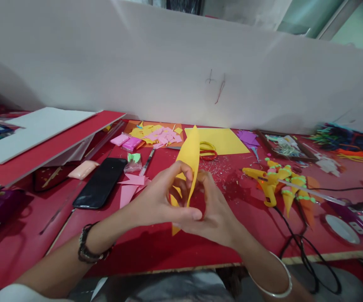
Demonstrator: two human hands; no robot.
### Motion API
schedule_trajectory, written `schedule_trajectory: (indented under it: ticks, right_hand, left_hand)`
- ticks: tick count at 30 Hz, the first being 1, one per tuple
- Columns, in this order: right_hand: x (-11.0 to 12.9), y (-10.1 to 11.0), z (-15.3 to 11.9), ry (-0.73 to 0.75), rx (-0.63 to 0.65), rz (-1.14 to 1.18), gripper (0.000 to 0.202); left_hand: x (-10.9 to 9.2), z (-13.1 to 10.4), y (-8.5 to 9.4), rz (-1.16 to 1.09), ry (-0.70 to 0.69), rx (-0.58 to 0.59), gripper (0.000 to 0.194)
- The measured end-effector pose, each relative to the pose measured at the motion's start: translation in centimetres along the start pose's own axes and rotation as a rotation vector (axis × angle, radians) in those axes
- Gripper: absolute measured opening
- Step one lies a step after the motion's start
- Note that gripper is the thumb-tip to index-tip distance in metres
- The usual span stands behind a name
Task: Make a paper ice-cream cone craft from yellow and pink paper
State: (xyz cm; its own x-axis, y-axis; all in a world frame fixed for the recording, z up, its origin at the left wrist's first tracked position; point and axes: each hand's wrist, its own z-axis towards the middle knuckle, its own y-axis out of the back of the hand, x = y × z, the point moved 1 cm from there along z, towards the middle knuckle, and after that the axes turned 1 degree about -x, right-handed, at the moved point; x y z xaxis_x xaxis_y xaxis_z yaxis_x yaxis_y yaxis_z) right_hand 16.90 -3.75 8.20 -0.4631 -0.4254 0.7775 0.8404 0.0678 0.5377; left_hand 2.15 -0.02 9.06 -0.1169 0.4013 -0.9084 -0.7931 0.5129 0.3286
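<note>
A curved piece of yellow craft sheet (189, 147) stands upright between my hands, above the red table (156, 251). My left hand (160, 197) grips it from the left, fingers bent around its edge. From the right, my right hand (215, 205) closes on the same sheet, its fingertips partly hidden behind it. The thumbs come close together low on the piece. Just beyond it lie scissors (209, 157) with red and yellow handles, next to a flat yellow sheet (222, 140).
A phone (101, 183), pink scraps (131, 186) and a pen (147, 161) lie left. At right are a yellow glue gun (266, 184), several small decorated cones (288, 193) and looping black cable (301, 239). White boards (36, 130) stand far left.
</note>
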Motion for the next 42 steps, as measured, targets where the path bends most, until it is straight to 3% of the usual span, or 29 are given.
schedule_trajectory:
  ticks: [7,17,29,34,42]
  right_hand:
    - [0.0,0.4,0.4,0.033,0.046,0.027,0.049]
    - [-0.6,1.0,0.6,0.088,0.127,0.121,0.046]
    - [-0.7,1.3,0.9,0.127,0.178,0.087,0.032]
    - [-0.8,1.4,1.0,0.183,0.178,0.084,0.029]
    - [-0.9,1.4,0.8,0.282,0.061,-0.058,0.036]
  left_hand:
    - [0.4,0.3,-0.1,-0.079,0.043,0.022,0.055]
    - [0.4,0.2,-0.2,-0.209,0.078,0.042,0.045]
    - [1.1,0.1,0.1,-0.032,-0.015,0.000,0.042]
    - [1.2,0.3,0.2,0.031,-0.096,-0.059,0.043]
    - [1.9,0.5,0.1,-0.075,-0.118,-0.006,0.044]
